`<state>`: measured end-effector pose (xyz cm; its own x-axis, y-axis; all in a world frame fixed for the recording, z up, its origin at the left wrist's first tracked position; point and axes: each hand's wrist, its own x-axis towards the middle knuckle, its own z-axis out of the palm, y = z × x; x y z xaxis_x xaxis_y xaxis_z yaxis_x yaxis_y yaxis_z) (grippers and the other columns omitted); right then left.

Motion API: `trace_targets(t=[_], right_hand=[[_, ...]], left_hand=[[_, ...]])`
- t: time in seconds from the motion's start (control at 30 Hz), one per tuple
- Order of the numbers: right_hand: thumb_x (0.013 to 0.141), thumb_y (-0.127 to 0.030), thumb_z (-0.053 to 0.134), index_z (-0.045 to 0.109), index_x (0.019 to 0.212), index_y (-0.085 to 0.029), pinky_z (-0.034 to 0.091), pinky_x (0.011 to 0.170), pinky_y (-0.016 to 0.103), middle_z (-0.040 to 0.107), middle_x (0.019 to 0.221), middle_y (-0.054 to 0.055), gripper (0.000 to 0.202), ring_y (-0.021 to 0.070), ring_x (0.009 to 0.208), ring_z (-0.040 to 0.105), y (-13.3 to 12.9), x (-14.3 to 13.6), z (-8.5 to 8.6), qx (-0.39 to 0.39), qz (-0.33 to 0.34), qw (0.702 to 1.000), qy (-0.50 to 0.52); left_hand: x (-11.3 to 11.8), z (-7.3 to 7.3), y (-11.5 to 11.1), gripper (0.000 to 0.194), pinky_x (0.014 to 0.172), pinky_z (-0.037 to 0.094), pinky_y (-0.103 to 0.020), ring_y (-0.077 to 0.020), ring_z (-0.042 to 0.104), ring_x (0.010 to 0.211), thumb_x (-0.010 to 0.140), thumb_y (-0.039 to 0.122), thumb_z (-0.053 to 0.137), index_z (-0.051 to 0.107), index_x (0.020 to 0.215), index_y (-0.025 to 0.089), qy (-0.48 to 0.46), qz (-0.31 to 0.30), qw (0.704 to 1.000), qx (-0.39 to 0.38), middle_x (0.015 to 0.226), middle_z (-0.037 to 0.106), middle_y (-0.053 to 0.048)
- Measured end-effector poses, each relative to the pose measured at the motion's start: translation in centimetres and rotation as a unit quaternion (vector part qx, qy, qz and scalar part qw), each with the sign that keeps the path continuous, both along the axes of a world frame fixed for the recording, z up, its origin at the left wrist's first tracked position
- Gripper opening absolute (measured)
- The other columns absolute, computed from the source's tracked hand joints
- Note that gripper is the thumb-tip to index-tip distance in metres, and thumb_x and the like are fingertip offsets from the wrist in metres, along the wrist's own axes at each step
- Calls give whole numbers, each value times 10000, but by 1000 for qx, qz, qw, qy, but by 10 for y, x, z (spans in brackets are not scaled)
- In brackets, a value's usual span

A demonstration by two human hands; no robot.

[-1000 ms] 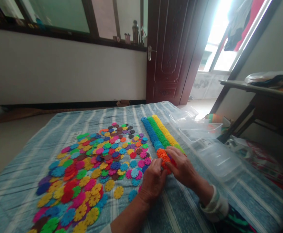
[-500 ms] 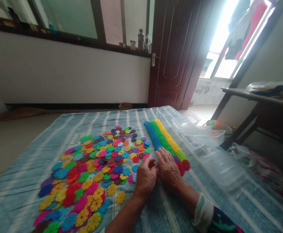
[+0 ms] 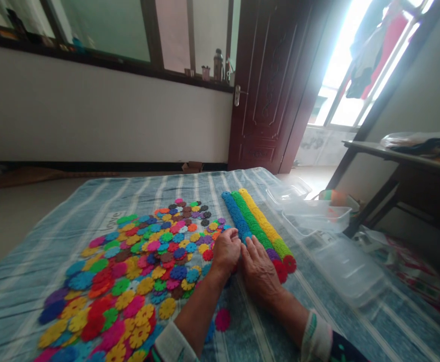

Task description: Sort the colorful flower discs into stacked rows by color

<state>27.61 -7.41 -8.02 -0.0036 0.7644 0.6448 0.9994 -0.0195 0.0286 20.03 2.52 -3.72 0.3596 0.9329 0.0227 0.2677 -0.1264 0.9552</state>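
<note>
Three long rods of stacked notched discs lie side by side on the striped cloth: a blue one (image 3: 237, 212), a green one (image 3: 253, 221) and a yellow one (image 3: 261, 216) with light green and red at its near end. My right hand (image 3: 259, 266) lies over the near part of the blue rod, fingers stretched forward. Just left of it, beside the blue rod, is my left hand (image 3: 226, 251), its fingers curled together; whatever they hold is hidden. Many loose coloured discs (image 3: 140, 261) spread across the cloth to the left.
Clear plastic boxes (image 3: 318, 213) and a clear lid (image 3: 351, 266) lie to the right. A dark table (image 3: 404, 153) stands beyond them. Behind the cloth-covered surface (image 3: 91, 193) are a wall and a dark red door (image 3: 268, 85).
My left hand has moved slightly forward, closer to the blue rod. A pink disc and blue discs now show near my left forearm. The view has shifted slightly.
</note>
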Motion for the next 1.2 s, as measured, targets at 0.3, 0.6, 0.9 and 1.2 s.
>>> trace_targets(t=[0.3,0.6,0.9,1.2], right_hand=[[870,-52,365,586,1238,-26,439,1010,515,556,1296,239,431,320,1336,383,4,0,0,-19,11,999,31],[845,-32,382,533,1291,-3,427,1032,517,538,1313,251,472,319,1345,373,8,0,5,-42,20,998,34],[846,-31,378,527,1300,-5,424,1030,532,535,1313,258,479,326,1344,374,12,0,5,-51,24,998,35],[844,-30,380,464,1355,22,407,1058,509,528,1316,262,521,321,1341,376,13,3,6,-50,25,997,60]], left_hand=[[3,-6,3,367,950,499,-285,-195,655,1069,783,72,520,649,1126,101,-14,-11,1000,-6,1175,679,-152],[4,-4,2,345,974,481,-285,-192,649,1078,794,103,522,660,1108,127,4,-5,1000,18,1149,695,-127],[2,3,2,368,1011,464,-316,-192,640,1089,812,118,477,652,1136,127,44,-11,997,58,1168,688,-112],[9,24,4,410,1107,367,-349,-225,525,1254,852,158,422,618,1212,139,146,-100,974,142,1281,625,-104]])
